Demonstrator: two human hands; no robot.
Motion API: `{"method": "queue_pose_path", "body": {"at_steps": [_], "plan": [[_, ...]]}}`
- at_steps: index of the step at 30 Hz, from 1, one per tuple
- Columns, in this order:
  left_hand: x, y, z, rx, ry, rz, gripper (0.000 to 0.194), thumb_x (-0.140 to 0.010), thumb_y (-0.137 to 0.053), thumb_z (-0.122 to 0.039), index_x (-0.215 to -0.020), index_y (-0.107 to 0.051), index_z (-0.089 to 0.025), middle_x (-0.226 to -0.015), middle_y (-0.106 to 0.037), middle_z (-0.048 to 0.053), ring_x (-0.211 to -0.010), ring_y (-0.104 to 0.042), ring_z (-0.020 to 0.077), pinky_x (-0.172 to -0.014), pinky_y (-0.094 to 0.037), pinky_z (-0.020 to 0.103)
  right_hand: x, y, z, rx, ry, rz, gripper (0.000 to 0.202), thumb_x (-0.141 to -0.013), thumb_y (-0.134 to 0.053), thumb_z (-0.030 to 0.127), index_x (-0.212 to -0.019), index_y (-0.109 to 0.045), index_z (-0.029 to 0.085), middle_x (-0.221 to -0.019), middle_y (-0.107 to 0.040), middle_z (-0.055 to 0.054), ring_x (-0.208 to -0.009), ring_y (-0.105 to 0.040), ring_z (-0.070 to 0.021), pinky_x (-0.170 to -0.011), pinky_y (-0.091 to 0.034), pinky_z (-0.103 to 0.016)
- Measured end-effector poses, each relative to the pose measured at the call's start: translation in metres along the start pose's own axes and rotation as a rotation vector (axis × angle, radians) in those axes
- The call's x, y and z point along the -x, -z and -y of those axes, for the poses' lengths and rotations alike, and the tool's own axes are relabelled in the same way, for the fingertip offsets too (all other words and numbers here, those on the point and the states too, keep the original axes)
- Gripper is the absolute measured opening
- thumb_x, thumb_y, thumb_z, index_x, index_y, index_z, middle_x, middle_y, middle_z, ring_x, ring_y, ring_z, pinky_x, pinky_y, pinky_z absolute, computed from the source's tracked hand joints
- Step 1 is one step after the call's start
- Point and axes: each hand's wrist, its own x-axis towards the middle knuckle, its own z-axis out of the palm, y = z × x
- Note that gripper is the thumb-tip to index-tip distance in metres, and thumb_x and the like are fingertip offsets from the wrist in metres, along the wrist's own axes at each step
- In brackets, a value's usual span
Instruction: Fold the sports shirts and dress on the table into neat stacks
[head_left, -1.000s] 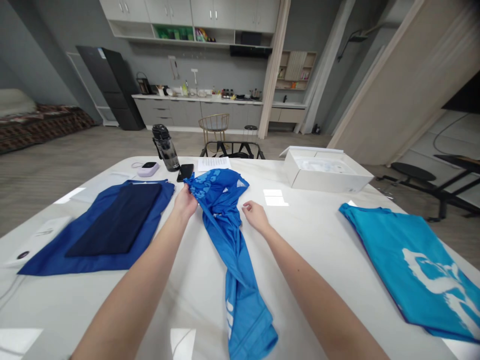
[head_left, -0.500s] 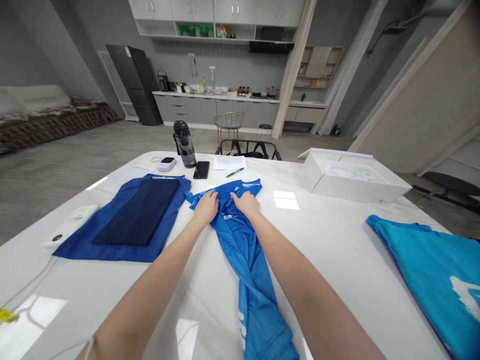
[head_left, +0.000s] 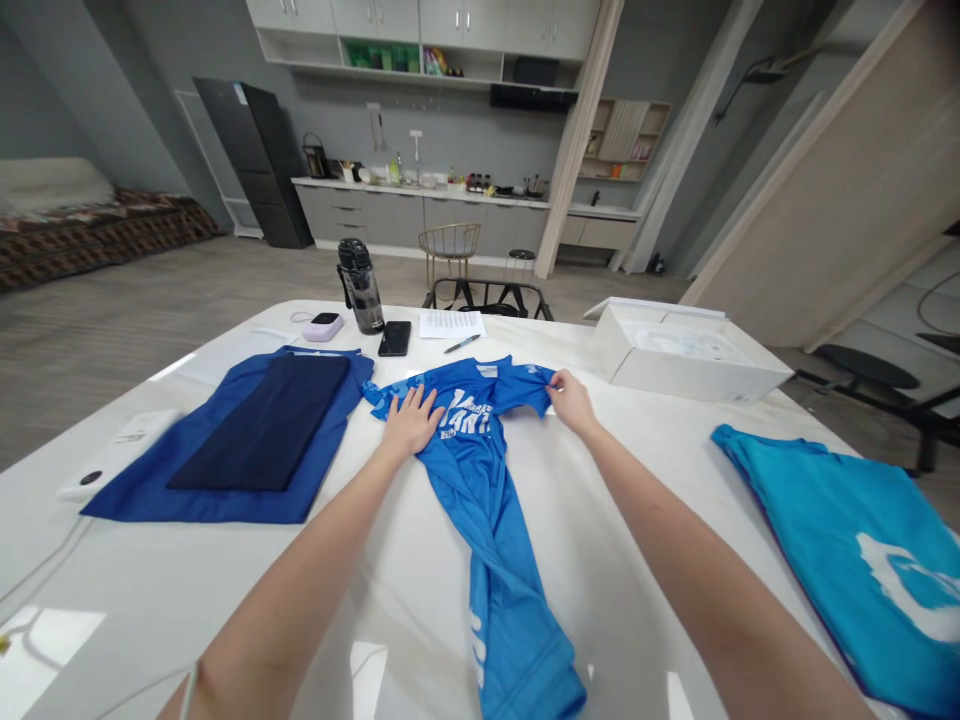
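A blue T-shirt [head_left: 480, 470] with white lettering lies on the white table, its lower part twisted and trailing toward me. My left hand [head_left: 411, 422] rests flat on the shirt's left shoulder, fingers spread beside the lettering. With fingertips pinched together, my right hand [head_left: 573, 400] grips the edge of the right sleeve, which is stretched out sideways. The collar, with a pale label inside, points away from me. Folds hide part of the shirt's body.
To the left lie folded dark navy cloth [head_left: 262, 425] on a blue garment [head_left: 150, 480] and a white power strip [head_left: 120, 455]. Behind are a bottle [head_left: 361, 290], phone [head_left: 394, 338], pen [head_left: 462, 344] and paper [head_left: 442, 323]. A white box [head_left: 675, 350] and turquoise shirt [head_left: 832, 530] are right.
My right hand has moved right, drawing the sleeve outward and spreading the chest so the lettering shows. My left hand has flattened on the shirt.
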Motion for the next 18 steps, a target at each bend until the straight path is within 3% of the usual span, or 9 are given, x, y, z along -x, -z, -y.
{"method": "queue_pose_path", "body": {"at_steps": [5,8,11,14,16,18], "plan": [[0.014,0.003,-0.012,-0.023,-0.006,0.043,0.067,-0.1,-0.031,-0.061,-0.157,-0.036,-0.026,-0.166,-0.024,0.011,-0.154,-0.019,0.0325,-0.121,-0.008,0.061,0.002,0.08,-0.114,0.071,-0.275,-0.163,0.025,-0.09,-0.052,0.021,-0.114,-0.056,0.019,-0.095,-0.07,-0.011,-0.082,-0.063,-0.0215,-0.075,-0.043,-0.03],[0.035,0.002,-0.032,-0.058,-0.034,0.078,0.072,-0.097,-0.03,-0.068,-0.159,-0.032,-0.029,-0.167,-0.02,0.009,-0.154,-0.016,0.0359,-0.119,-0.008,0.068,0.018,0.098,-0.144,0.217,-0.398,-0.099,0.029,-0.09,-0.056,0.023,-0.119,-0.056,0.02,-0.096,-0.07,-0.012,-0.087,-0.064,-0.0241,-0.077,-0.044,-0.032],[0.051,0.003,-0.053,-0.082,-0.04,0.117,0.076,-0.095,-0.026,-0.073,-0.159,-0.03,-0.032,-0.168,-0.019,0.007,-0.154,-0.015,0.039,-0.115,-0.012,0.073,0.034,0.089,-0.137,0.428,-0.424,-0.14,0.04,-0.09,-0.052,0.02,-0.13,-0.053,0.018,-0.12,-0.063,-0.018,-0.108,-0.061,-0.0308,-0.086,-0.046,-0.04],[0.048,0.011,-0.062,-0.074,0.0,0.081,0.073,-0.098,-0.02,-0.068,-0.157,-0.035,-0.028,-0.167,-0.023,0.009,-0.152,-0.023,0.0365,-0.118,-0.018,0.067,0.042,0.066,-0.108,0.528,-0.176,-0.205,0.045,-0.094,-0.042,0.019,-0.137,-0.052,0.015,-0.136,-0.054,-0.021,-0.124,-0.052,-0.0336,-0.099,-0.042,-0.046],[0.036,0.016,-0.059,-0.075,0.062,0.033,0.071,-0.1,-0.018,-0.063,-0.156,-0.038,-0.024,-0.165,-0.026,0.013,-0.15,-0.028,0.0353,-0.119,-0.022,0.061,0.041,0.049,-0.089,0.467,0.034,-0.087,0.044,-0.099,-0.037,0.027,-0.137,-0.054,0.015,-0.142,-0.053,-0.018,-0.13,-0.05,-0.0301,-0.108,-0.038,-0.044],[0.02,0.018,-0.051,-0.082,0.152,0.038,0.072,-0.101,-0.019,-0.061,-0.156,-0.038,-0.02,-0.164,-0.028,0.017,-0.149,-0.03,0.0366,-0.119,-0.023,0.059,0.038,0.033,-0.075,0.403,0.08,0.066,0.05,-0.102,-0.032,0.042,-0.142,-0.052,0.019,-0.151,-0.048,-0.014,-0.138,-0.043,-0.0292,-0.115,-0.033,-0.048]]}}
